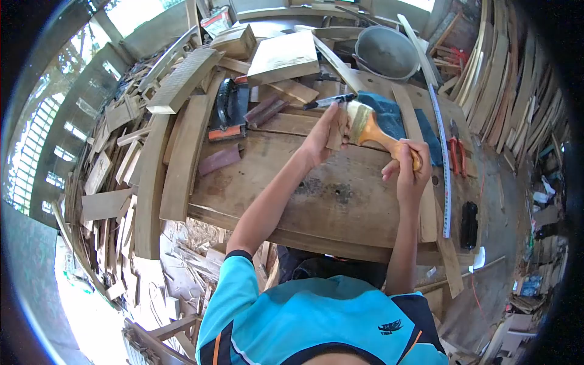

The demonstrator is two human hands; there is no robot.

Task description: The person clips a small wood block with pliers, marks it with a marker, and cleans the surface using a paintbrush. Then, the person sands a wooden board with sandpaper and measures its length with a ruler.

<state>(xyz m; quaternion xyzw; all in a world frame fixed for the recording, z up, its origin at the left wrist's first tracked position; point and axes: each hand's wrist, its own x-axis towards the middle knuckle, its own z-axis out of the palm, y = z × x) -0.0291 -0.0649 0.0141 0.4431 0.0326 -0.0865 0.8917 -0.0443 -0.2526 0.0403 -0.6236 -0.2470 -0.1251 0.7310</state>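
My right hand (409,164) is closed round the orange wooden handle of a wide paintbrush (378,135). The brush points up and to the left over the workbench (267,176), its pale bristles against a small piece of wood (336,135). That wood is gripped in my left hand (319,141), whose fingers are partly hidden behind it. Just beyond the hands lie a dark blue cloth (384,112) and a black slim tool (328,101). Left of my left hand rest rolled pieces of reddish sandpaper (220,159) and a black-handled hand sander (229,109).
A grey basin (387,53) and a pale wooden block (285,56) stand at the back. Along the right are a measuring tape (443,164), red-handled pliers (456,149) and a black object (469,225). Boards (188,158) line the left; scrap wood (115,170) is heaped beyond.
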